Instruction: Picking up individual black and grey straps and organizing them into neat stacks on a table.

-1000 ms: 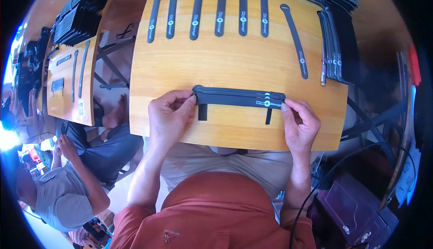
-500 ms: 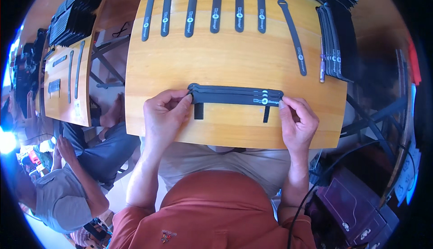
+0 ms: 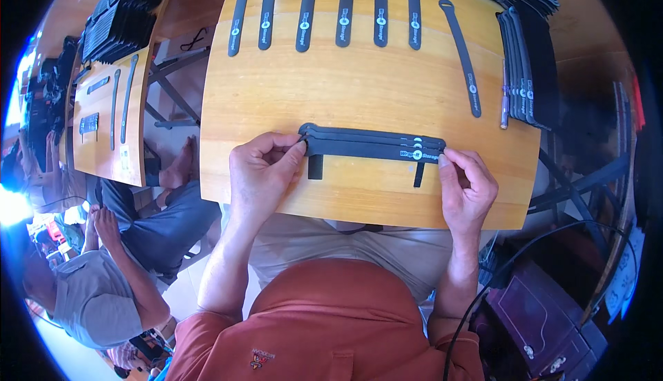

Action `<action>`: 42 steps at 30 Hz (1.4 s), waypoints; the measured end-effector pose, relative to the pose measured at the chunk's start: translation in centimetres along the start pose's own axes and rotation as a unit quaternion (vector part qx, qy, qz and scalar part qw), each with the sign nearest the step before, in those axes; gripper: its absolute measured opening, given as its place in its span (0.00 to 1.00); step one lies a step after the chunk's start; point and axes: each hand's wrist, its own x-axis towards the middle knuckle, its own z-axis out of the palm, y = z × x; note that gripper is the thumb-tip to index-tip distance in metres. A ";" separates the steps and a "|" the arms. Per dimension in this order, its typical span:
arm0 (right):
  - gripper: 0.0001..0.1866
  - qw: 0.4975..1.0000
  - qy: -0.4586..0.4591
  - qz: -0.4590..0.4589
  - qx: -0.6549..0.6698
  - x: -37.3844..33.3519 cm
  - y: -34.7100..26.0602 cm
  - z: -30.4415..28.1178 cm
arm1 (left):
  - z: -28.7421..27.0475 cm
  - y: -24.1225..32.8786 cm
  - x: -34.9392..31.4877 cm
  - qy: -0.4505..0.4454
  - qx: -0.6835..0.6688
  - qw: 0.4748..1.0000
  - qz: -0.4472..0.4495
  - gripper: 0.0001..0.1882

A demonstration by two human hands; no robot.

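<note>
A small overlapping stack of dark grey storage straps (image 3: 366, 146) lies crosswise near the table's front edge, each strap with a pale printed mark toward its right end. My left hand (image 3: 266, 174) pinches the nearest strap's left end between thumb and fingers. At the other end, my right hand (image 3: 471, 191) pinches the same strap by its tip. Two short black strips, a wider one (image 3: 315, 168) on the left and a narrower one (image 3: 418, 174) on the right, stick out from beneath the stack toward me. The fingertips partly hide both strap ends.
Several straps (image 3: 344, 15) lie in a row along the table's far side, and one loose strap (image 3: 461, 56) slants at the right. Bundled straps (image 3: 519, 70) and a pen (image 3: 505, 98) are by the right edge. On my left, a person (image 3: 103, 291) sits at another table (image 3: 103, 150).
The whole view has shifted slightly, with the table appearing a little further right. Both hands keep their pinch on the strap's ends, and the stack looks the same.
</note>
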 end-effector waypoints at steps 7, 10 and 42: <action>0.05 1.000 0.001 -0.004 -0.004 0.1 -0.2 -0.1 | 0.1 -0.5 0.1 0.000 -0.003 1.000 0.005 0.05; 0.05 1.000 0.003 -0.002 -0.002 0.1 -0.3 0.0 | 0.1 -0.7 0.1 0.005 -0.006 1.000 0.005 0.05; 0.05 1.000 0.003 0.001 -0.011 0.1 -0.5 0.2 | 0.2 -0.8 0.1 0.012 -0.008 1.000 0.017 0.05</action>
